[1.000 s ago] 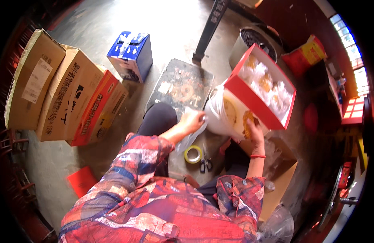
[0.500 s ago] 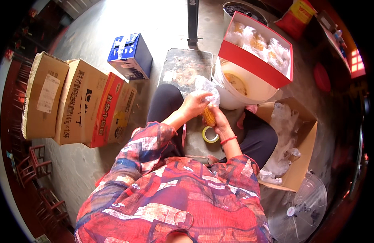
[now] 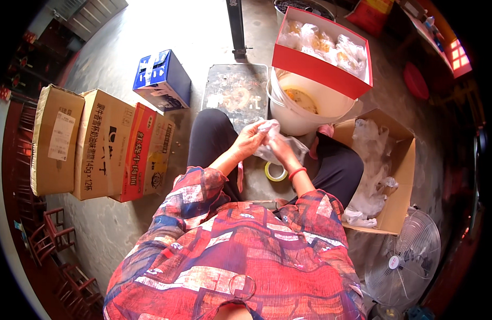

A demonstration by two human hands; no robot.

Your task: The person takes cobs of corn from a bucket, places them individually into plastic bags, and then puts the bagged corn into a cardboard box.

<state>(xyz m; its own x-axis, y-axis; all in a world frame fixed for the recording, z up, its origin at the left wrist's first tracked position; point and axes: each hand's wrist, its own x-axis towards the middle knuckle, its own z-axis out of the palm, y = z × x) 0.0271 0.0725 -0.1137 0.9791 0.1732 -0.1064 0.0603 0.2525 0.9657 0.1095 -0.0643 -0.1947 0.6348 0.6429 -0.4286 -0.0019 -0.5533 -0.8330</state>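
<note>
In front of my lap, between my knees, a clear plastic bag hangs crumpled about my fingers. My left hand pinches its gathered upper part from the left. My right hand, with a red bracelet at the wrist, is closed on the bag from the right, the film spread around the fingers. No corn shows between my hands now; the film and fingers may cover it. A roll of yellow-edged tape lies on the floor just below my hands.
A red box of bagged corn rests on a white bucket holding some liquid. Right of my knee stands a carton of plastic bags, with a fan behind. Cardboard boxes and a blue box stand left; a platform scale ahead.
The corn cob that showed in my right hand is out of sight. The bag has come down around my right hand, and the whole view has shifted slightly.
</note>
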